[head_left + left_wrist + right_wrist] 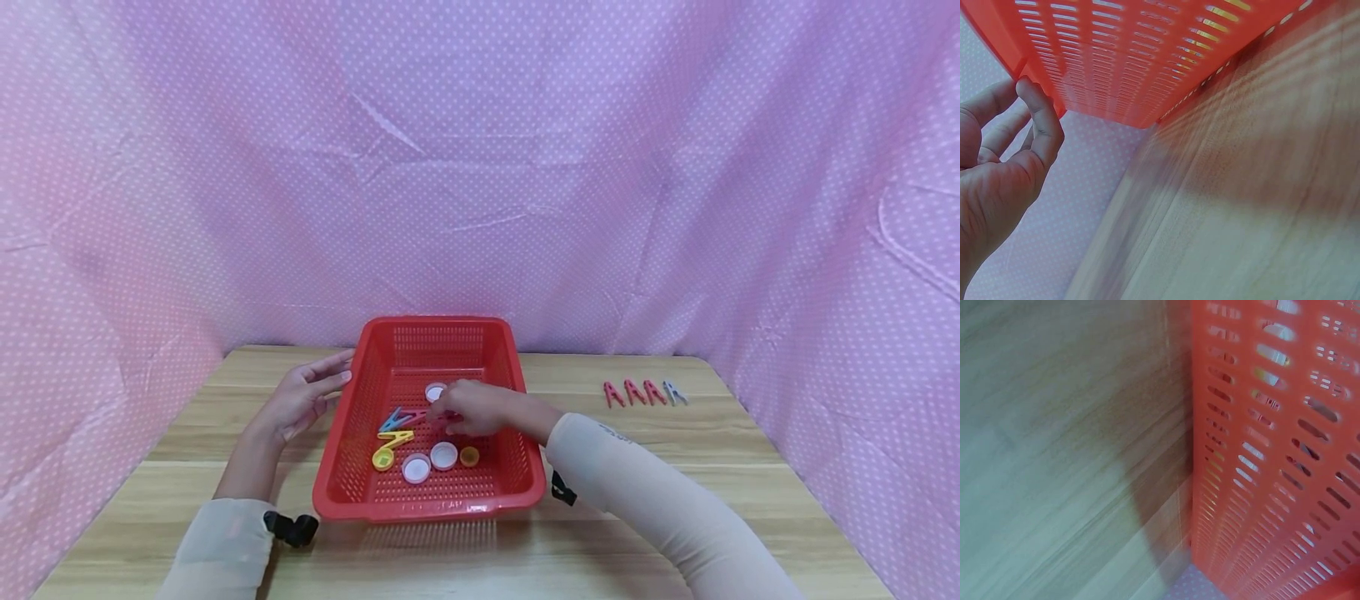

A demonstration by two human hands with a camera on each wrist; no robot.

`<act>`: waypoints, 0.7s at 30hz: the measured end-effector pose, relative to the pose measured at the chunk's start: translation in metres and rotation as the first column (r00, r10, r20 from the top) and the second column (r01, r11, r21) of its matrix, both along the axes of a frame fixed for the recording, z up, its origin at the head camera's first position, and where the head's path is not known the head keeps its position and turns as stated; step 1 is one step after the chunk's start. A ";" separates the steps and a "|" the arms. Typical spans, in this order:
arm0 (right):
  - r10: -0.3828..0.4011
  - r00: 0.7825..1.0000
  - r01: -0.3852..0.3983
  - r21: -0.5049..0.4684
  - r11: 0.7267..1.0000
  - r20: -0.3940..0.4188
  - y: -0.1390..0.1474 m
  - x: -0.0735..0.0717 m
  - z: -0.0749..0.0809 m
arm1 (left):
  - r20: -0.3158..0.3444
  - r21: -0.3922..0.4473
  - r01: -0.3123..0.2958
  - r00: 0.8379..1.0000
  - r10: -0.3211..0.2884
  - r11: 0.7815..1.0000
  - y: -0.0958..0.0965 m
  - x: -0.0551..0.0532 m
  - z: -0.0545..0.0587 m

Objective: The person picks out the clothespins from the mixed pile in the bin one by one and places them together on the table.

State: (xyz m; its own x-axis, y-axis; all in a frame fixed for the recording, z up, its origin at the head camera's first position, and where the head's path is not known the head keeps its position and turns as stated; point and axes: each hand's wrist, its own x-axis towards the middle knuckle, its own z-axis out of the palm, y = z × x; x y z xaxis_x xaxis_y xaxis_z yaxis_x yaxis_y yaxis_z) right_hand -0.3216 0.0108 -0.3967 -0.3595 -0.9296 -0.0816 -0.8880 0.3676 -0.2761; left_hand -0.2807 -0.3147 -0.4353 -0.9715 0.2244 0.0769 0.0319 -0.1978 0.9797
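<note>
A red plastic basket (431, 510) with slotted walls stands on the table. My left hand (298, 398) is at its left side, thumb and fingertips pinching the rim (1017, 65) in the left wrist view. Inside the basket, my right hand (476, 408) reaches down with bent fingers over pink clothespins, partly hidden beneath it; I cannot tell whether it grips one. Beside its fingertips lie a pink clothespin (414, 416) and a blue clothespin (393, 420). Closer to me are a yellow clothespin (397, 438), white caps (444, 455) and yellow caps (469, 456).
On the right of the wooden table (615, 467), several clothespins stand in a row: red ones (633, 392) and a grey one (674, 392) at the end. A pink dotted curtain (480, 183) hangs behind and around the table. The basket's walls rise around my right hand.
</note>
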 end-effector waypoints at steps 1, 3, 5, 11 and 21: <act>0.005 1.000 -0.005 -0.005 1.000 0.009 0.000 0.001 0.001 | 0.000 0.003 0.004 1.000 -0.004 1.000 0.000 0.000 0.000; 0.007 1.000 -0.007 -0.016 1.000 0.023 0.001 0.003 0.002 | -0.003 0.006 0.008 1.000 -0.008 1.000 0.000 0.000 0.000; 0.006 1.000 -0.005 -0.026 1.000 0.031 0.002 0.004 0.002 | -0.004 0.003 0.003 1.000 -0.003 1.000 0.001 0.000 0.000; -0.010 1.000 0.010 -0.042 0.999 -0.002 0.004 0.008 0.005 | 0.007 0.013 0.003 1.000 -0.003 1.000 0.002 0.000 0.000; -0.063 0.996 0.062 -0.032 0.998 -0.055 0.008 0.012 0.011 | 0.018 0.019 0.000 1.000 -0.001 1.000 0.002 0.001 0.001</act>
State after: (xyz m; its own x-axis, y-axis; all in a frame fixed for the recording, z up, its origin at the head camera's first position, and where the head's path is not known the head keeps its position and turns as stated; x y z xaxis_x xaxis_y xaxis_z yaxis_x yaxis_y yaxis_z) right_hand -0.3092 0.0186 -0.3857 -0.4202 -0.9068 -0.0324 -0.8778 0.4153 -0.2386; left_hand -0.2802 -0.3131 -0.4344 -0.9726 0.2235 0.0636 0.0141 -0.2166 0.9761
